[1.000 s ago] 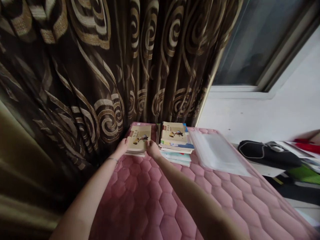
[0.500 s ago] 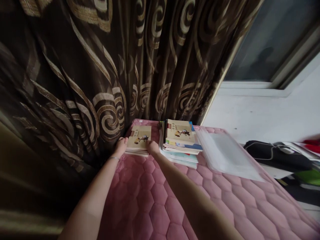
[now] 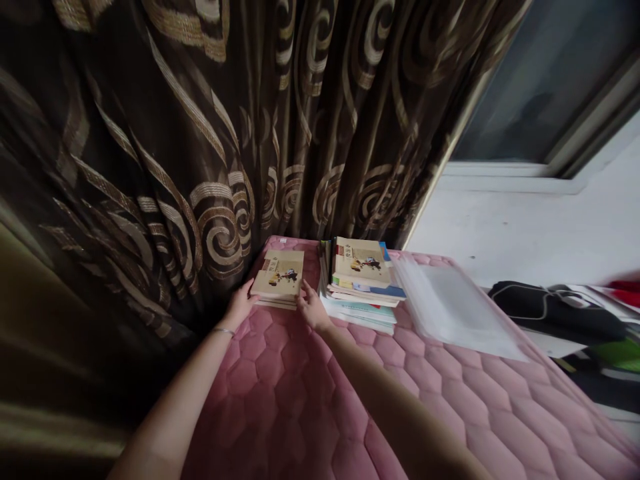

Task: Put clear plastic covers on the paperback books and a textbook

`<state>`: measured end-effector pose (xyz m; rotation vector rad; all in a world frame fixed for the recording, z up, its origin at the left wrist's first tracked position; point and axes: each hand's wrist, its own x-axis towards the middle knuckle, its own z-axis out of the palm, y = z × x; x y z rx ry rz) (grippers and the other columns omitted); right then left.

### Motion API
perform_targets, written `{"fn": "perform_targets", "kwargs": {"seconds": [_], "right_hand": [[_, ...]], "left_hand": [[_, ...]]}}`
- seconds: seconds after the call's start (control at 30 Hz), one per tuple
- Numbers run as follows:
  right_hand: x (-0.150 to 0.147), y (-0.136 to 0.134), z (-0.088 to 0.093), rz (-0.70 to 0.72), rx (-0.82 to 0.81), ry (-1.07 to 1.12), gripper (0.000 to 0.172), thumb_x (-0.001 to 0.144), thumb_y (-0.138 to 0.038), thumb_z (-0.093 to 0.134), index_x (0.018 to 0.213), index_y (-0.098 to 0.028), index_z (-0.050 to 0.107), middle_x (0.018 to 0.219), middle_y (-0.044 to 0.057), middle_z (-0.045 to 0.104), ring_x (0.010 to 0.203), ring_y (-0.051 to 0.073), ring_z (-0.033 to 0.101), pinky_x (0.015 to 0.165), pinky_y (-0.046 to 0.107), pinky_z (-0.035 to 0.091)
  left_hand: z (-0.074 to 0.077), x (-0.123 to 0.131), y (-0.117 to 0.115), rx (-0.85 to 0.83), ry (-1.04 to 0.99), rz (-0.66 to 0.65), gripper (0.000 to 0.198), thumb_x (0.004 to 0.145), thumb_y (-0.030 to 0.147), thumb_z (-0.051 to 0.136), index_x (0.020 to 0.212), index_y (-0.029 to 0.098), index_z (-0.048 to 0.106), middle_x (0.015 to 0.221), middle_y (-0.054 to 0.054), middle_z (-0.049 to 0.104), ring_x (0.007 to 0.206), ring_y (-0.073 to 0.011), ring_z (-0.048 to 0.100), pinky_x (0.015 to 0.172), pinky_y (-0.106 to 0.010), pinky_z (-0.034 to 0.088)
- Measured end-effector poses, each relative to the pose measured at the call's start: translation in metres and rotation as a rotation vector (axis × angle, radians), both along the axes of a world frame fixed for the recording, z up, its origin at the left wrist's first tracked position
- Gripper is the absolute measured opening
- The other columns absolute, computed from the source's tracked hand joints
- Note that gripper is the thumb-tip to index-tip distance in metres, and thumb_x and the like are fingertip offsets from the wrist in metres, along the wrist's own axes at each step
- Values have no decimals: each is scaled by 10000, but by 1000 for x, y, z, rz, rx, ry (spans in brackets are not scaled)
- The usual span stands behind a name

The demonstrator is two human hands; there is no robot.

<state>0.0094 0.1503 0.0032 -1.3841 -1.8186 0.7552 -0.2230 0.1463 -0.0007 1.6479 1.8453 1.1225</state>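
Observation:
A short stack of beige books (image 3: 280,275), with a small coloured picture and dark lettering on the top cover, lies on the pink quilted mattress (image 3: 300,373). My left hand (image 3: 241,303) grips its left front corner, thumb near the front edge and fingers along the side. At the opposite corner, my right hand (image 3: 311,308) has its fingers and thumb against the stack's right side. Part of the fingers on both hands is hidden by the angle. Just right of it rises a taller pile of books (image 3: 363,263), topped by a similar beige cover.
Clear plastic sheets or sleeves (image 3: 457,303) lie on the mattress right of the taller pile. A dark patterned curtain (image 3: 220,133) hangs behind and to the left. Beyond the mattress's right edge are a black case (image 3: 535,303) and other items, below a window (image 3: 520,100).
Both hands have slid slightly back toward me along the stack's sides, and the right hand's fingers look straighter. The books have stayed almost in place.

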Motion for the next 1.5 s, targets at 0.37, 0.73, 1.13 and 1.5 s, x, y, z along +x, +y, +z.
{"fn": "perform_targets", "kwargs": {"seconds": [0.37,0.73,1.13,1.5], "right_hand": [[-4,-8,-4,50,-11,31,482,847,-172,548,1328,-173,515,1155,94,689,1084,196,631,928,258,453],[-7,-4,-1,6,-16,-14,325,879,-187,530,1194,-165,607,1135,106,696,1059,197,644,871,228,449],[-7,-7,4,-38,-19,-59,195,866,-228,555,1000,-207,695,988,75,740,946,199,683,749,207,454],[-7,-9,4,-97,-15,-140,186,858,-281,571,952,-229,722,916,74,750,871,206,688,710,220,434]], "left_hand": [[8,6,-2,-30,108,77,531,783,69,651,1298,150,551,1223,-133,654,1060,-203,652,936,-290,490],[12,6,0,-41,165,94,479,780,65,656,1247,153,598,1206,-129,664,1068,-207,650,943,-286,482],[10,7,0,-39,164,106,483,795,73,640,1270,129,576,1187,-141,671,1042,-210,664,919,-281,498],[10,4,-1,-26,147,127,458,777,64,651,1223,161,616,1118,-113,709,1027,-199,672,919,-277,504]]}}
